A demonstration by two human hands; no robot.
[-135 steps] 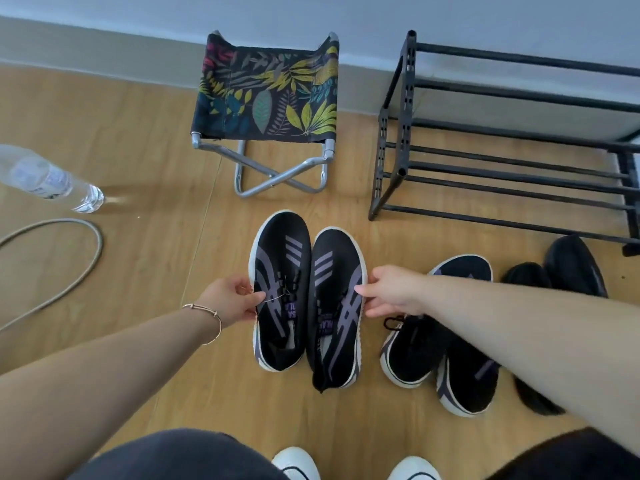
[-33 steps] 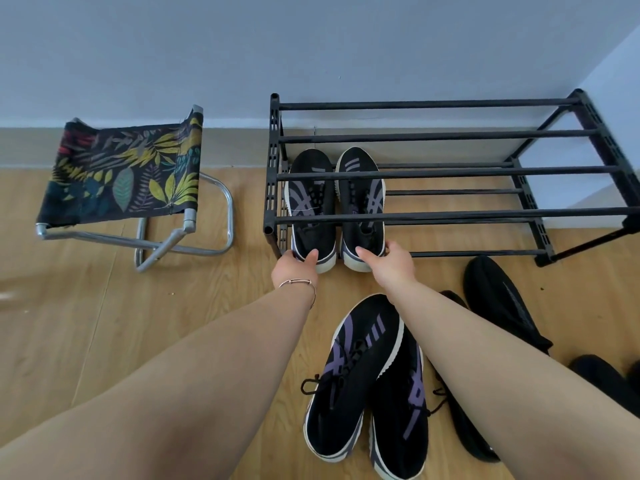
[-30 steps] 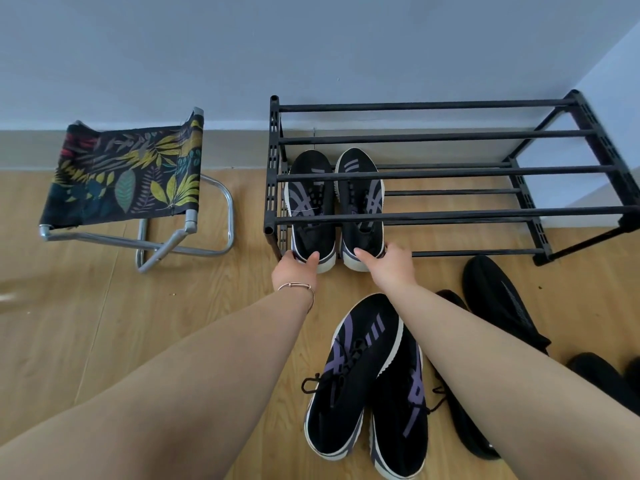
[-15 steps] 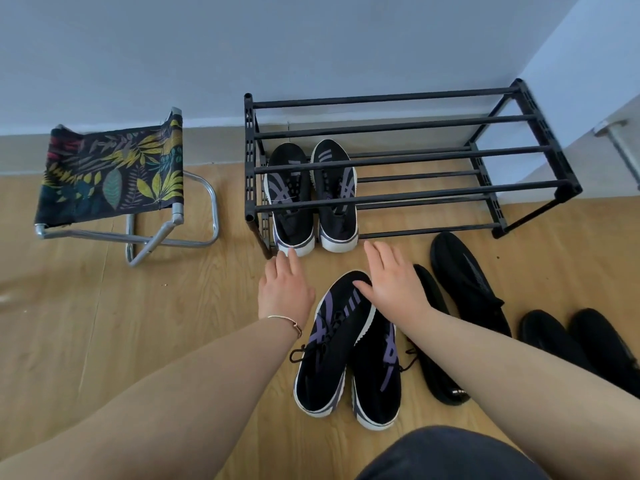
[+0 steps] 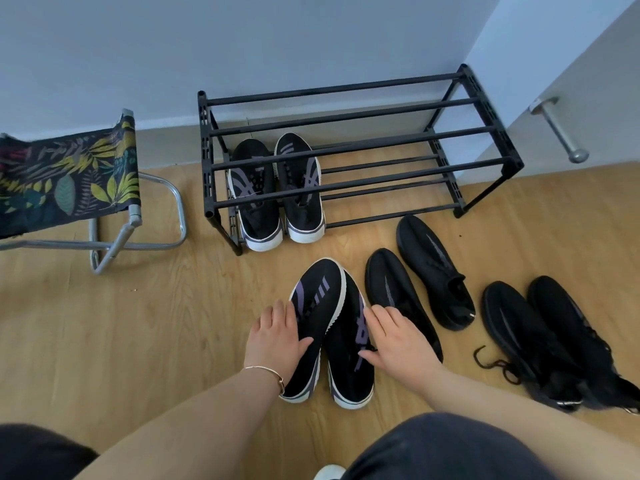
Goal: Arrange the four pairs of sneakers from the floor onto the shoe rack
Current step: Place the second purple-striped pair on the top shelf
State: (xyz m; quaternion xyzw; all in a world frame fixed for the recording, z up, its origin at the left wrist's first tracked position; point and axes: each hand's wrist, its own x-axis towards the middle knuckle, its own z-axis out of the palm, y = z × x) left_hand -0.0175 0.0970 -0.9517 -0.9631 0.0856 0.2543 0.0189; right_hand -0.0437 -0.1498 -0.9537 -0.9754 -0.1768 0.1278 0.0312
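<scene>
1 pair of black and purple sneakers [image 5: 277, 192] sits on the bottom shelf of the black shoe rack [image 5: 346, 140], at its left end. On the floor [image 5: 104, 323], the left hand [image 5: 275, 337] and right hand [image 5: 394, 337] rest with fingers spread on a second purple-striped pair [image 5: 329, 327], not yet closed around it. 2 all-black pairs [image 5: 419, 289] [image 5: 547, 341] lie to the right.

We read this as home, likely entryway corner. Wood-look floor [image 5: 104, 341], pale painted wall [image 5: 277, 39] with baseboard, low black shoe rack [image 5: 346, 88] against wall, sneakers [image 5: 433, 271] scattered on floor beside it, folding stool [image 5: 69, 174] with leaf-print fabric seat, metal door handle [image 5: 559, 131] at right.
</scene>
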